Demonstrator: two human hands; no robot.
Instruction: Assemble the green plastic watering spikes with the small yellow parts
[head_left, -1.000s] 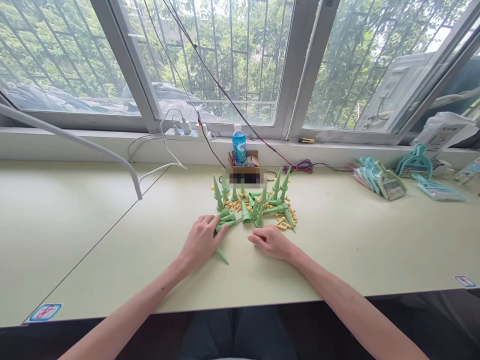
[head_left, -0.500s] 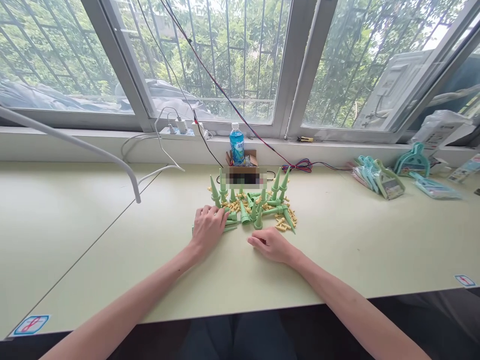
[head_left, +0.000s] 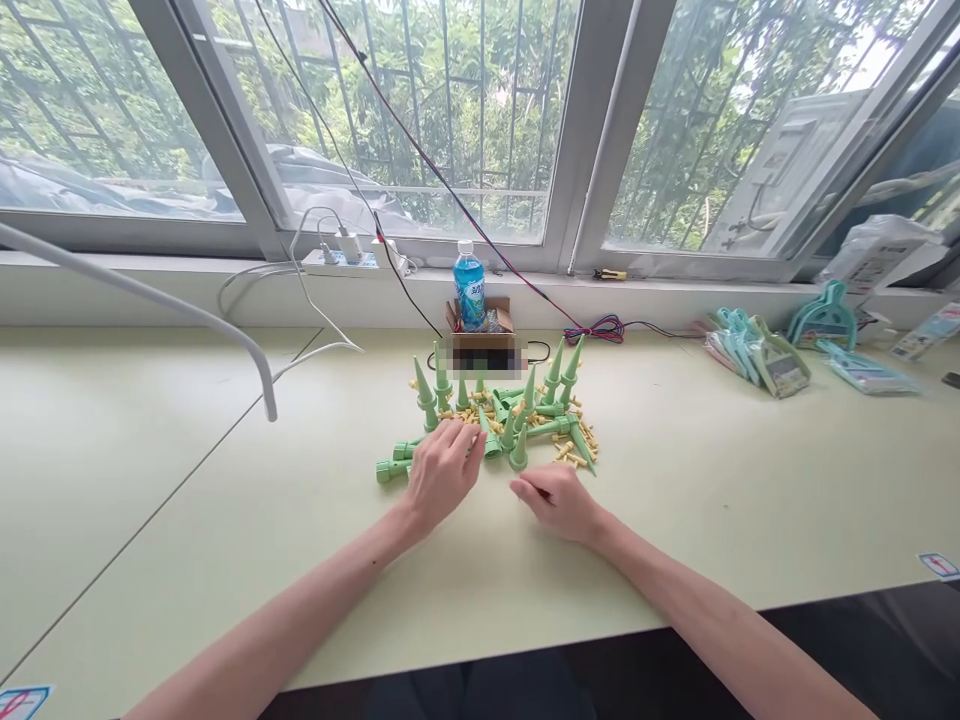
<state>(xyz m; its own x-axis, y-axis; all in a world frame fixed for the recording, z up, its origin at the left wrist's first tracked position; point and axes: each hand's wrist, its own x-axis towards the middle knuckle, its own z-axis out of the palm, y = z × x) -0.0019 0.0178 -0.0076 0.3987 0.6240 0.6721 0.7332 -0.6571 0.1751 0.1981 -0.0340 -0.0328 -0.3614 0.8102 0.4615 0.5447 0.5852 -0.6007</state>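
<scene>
My left hand (head_left: pixel 448 465) reaches palm down over the near left part of a pile of green plastic spikes (head_left: pixel 553 370). Its fingers are bent and close together, and the tips and whatever they may grip are hidden. From under its left side stick out two green tubes with ribbed caps (head_left: pixel 390 470). My right hand (head_left: pixel 561 503) rests on the table, curled into a fist, and its inside does not show. Just beyond it stands a short green cone (head_left: pixel 519 450). Small yellow plastic T-shaped pieces (head_left: pixel 574 452) lie scattered among the green parts.
Behind the pile stands an open cardboard box (head_left: pixel 501 312) with a blue-liquid bottle (head_left: pixel 470 290). A bundled cable (head_left: pixel 596 328) lies right of it. Bagged small dustpans (head_left: pixel 776 360) are at the right. A white curved bar (head_left: pixel 217 310) crosses the left side, near a power strip (head_left: pixel 339 258).
My left hand has shifted right across the pile, uncovering the capped ends of the green tubes on its left. My right hand stays curled in about the same place. The view has shifted slightly.
</scene>
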